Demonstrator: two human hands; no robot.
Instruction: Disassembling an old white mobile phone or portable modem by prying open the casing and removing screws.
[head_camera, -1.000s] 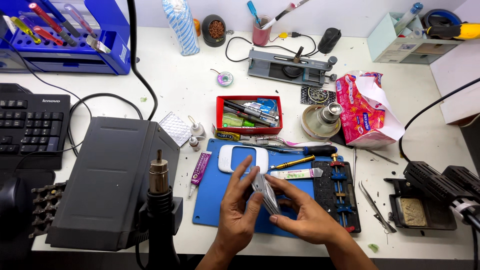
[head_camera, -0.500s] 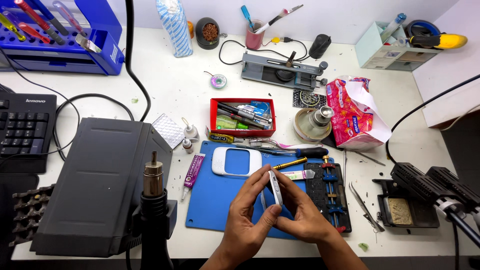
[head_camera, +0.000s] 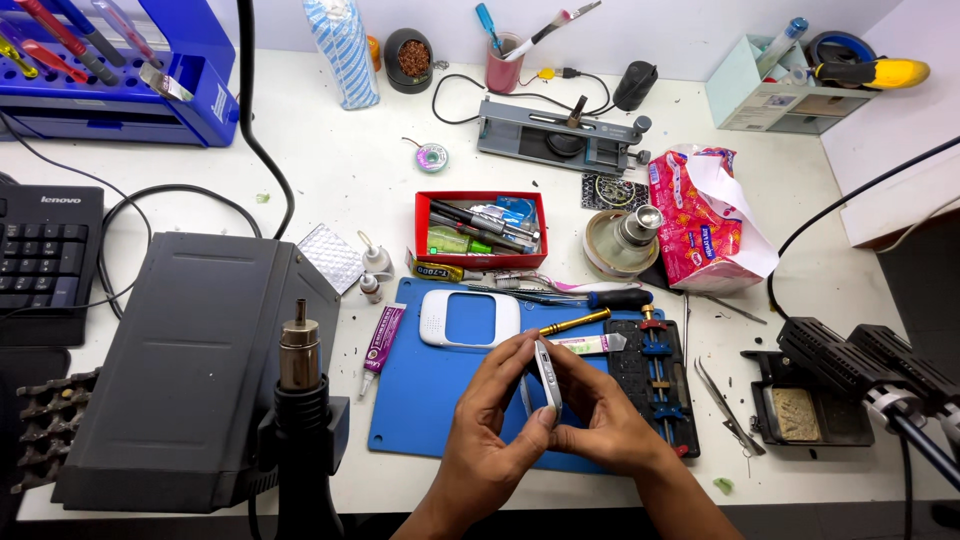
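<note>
A small white phone (head_camera: 546, 376) is held edge-on between the closed fingers of the left hand (head_camera: 490, 440) and right hand (head_camera: 600, 425), above the blue mat (head_camera: 420, 400).

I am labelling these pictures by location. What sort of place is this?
Probably a small-electronics repair bench: a hot-air station with its nozzle, a blue work mat, and a red tray of tools.

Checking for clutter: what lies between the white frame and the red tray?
In the head view, a yellow glue tube and tweezers lie between the white frame and red tray.
</note>
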